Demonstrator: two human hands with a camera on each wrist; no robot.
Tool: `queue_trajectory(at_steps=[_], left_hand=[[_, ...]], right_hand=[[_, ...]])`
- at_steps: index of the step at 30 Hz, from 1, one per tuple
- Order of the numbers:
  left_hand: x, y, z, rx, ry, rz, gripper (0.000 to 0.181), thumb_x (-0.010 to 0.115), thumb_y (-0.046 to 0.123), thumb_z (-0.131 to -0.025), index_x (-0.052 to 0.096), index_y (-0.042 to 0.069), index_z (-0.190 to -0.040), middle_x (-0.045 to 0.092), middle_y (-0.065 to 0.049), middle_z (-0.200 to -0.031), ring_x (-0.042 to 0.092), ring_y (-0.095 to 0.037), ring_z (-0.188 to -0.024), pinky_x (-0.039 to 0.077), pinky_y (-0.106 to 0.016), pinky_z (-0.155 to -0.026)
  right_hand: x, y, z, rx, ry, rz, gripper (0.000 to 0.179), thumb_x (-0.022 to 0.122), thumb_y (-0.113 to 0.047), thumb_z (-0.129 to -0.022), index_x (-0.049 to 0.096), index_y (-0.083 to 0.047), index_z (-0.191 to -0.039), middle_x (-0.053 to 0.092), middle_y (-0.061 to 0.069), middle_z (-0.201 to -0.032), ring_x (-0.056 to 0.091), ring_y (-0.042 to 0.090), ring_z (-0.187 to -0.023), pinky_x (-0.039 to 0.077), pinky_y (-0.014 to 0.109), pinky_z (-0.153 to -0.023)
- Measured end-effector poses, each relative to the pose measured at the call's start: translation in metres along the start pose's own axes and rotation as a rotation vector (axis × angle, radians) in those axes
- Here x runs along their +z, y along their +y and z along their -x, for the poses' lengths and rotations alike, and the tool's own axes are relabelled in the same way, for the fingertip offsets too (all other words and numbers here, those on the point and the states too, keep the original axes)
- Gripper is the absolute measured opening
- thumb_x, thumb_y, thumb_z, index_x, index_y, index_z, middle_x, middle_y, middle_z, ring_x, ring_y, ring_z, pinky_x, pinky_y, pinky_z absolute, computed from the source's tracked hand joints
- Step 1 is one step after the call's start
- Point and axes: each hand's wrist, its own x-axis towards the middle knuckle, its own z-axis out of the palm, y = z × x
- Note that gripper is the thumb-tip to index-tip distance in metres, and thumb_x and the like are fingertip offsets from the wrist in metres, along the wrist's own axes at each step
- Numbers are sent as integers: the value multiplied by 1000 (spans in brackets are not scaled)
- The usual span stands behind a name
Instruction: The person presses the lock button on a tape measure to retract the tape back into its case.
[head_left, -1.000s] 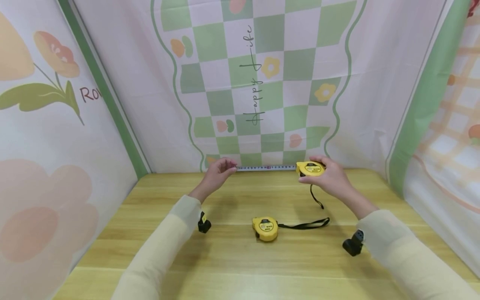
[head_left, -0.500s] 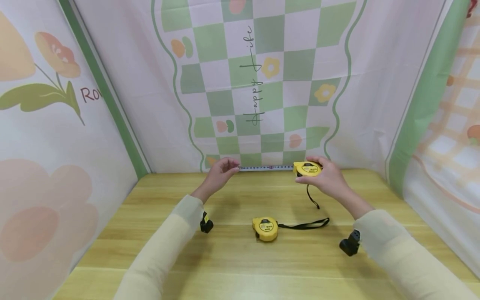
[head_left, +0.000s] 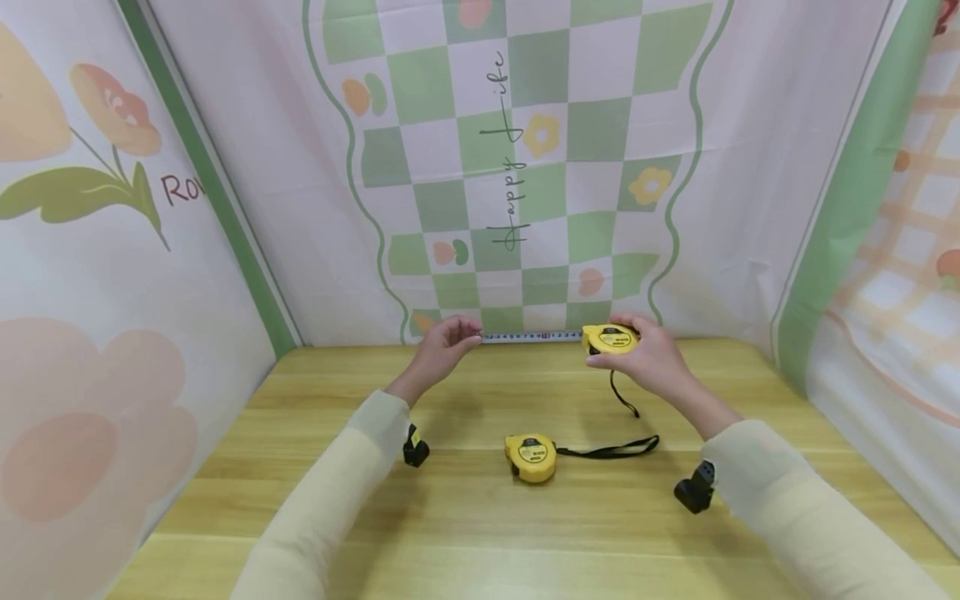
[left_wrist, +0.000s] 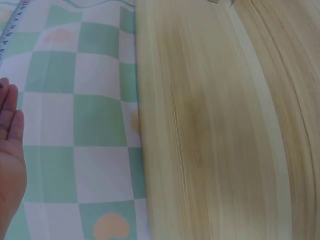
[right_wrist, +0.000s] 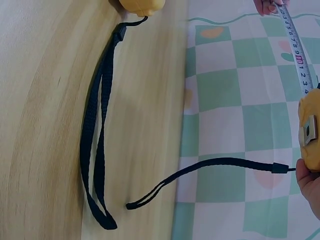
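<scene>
My right hand (head_left: 651, 357) grips a yellow tape measure (head_left: 611, 339) above the table's far edge, thumb below and fingers over the top. From its mouth a white blade (head_left: 532, 337) with printed numbers runs straight left. My left hand (head_left: 444, 354) pinches the blade's free end between thumb and fingers; the tip itself is hidden. In the right wrist view, a metal clip shows on the held tape measure (right_wrist: 311, 132), and its black strap (right_wrist: 225, 161) hangs loose. A second yellow tape measure (head_left: 531, 458) lies on the table nearer me, its black strap (head_left: 611, 451) stretched out rightward.
The wooden table (head_left: 420, 533) reaches back to a hanging cloth (head_left: 540, 192) with green and white checks. Patterned cloths also close in the left and right sides. A small black wrist camera (head_left: 416, 447) hangs under the left sleeve, another wrist camera (head_left: 694, 488) under the right.
My right hand has moved a little left with the tape measure, and my left hand slightly right. The stretch of blade between them is shorter. The tape measure on the table has stayed put.
</scene>
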Motion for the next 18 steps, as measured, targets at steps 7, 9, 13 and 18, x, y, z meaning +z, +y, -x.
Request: queue_trajectory(at_steps=[7,9,13,18], left_hand=[[2,1,0,-5,-2,26,16,63,9,-95,61,1,-109,63,-10,-100,60,-28,-93,48,-54,-90],[3,1,-1,-5,-2,31,17,63,9,-95,61,1,-109,63,-13,-102,60,-32,-95,49,-53,-90],[4,2,-1,2,-3,27,18,63,10,-95,61,0,-109,63,-18,-104,59,-32,-96,51,-46,-88],[6,2,-3,12,-4,25,18,63,10,-95,61,0,-110,63,-15,-102,60,-26,-92,51,-43,-85]], right_hand=[[3,1,-1,-10,4,3,90,84,-43,-75,41,-1,-142,49,20,-133,51,34,-108,46,44,-84],[3,0,-1,-12,4,0,90,84,-41,-75,41,-1,-142,49,20,-133,51,34,-108,47,44,-84],[4,-2,-1,-10,2,-4,95,83,-49,-72,41,-1,-143,48,20,-133,51,34,-108,47,45,-84],[5,-3,-2,-7,2,-2,98,84,-51,-70,42,-1,-143,48,20,-134,51,34,-109,46,45,-85]])
